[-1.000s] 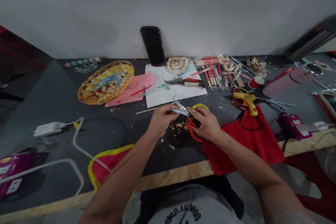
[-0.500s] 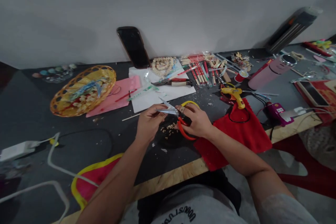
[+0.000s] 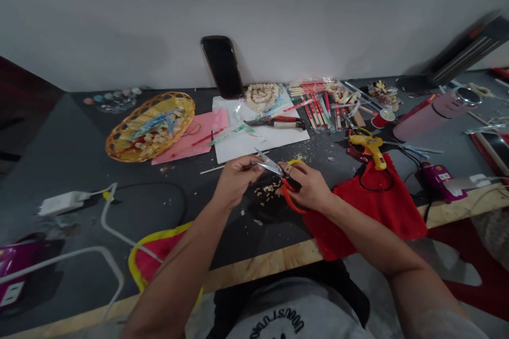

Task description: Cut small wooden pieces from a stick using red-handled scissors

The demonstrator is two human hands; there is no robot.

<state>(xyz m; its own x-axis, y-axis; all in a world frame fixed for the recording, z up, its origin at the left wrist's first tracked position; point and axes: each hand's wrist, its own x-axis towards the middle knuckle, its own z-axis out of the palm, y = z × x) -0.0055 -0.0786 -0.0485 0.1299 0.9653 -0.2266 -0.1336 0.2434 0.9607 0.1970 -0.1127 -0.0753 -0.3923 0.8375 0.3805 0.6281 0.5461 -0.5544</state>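
Counter point(image 3: 79, 169), dark grey with a raw wooden front edge, spreads across the whole view and carries everything. Red cloth point(image 3: 369, 206) lies at the near right, draped toward the edge, with a yellow hot-glue gun point(image 3: 369, 147) resting at its far end. Woven yellow plastic basket point(image 3: 150, 126) sits at the far left, part-filled with pale bits, beside a pink paper sheet point(image 3: 191, 137) and a white paper sheet point(image 3: 258, 137). A black phone point(image 3: 222, 66) leans upright against the wall behind them.

Nearer the middle, the right hand point(image 3: 312, 188) is clenched through the orange and yellow loops of the scissors point(image 3: 284, 180), whose steel blades stand parted and point toward the left hand. The left hand point(image 3: 236, 180) pinches something thin at its fingertips, right at the blades; the thing is too small to make out. Between and just below the two hands lies a scatter of small pale wooden cut pieces point(image 3: 268, 190) on the dark surface.

Compared with half a second ago, the hands hold the same pose around the scissors, and the blades are open as before; only the view has swung back leftward, so the basket and phone sit further right in the frame. Judging from that, the cutting is mid-stroke, with no fresh piece plainly dropped onto the pile.
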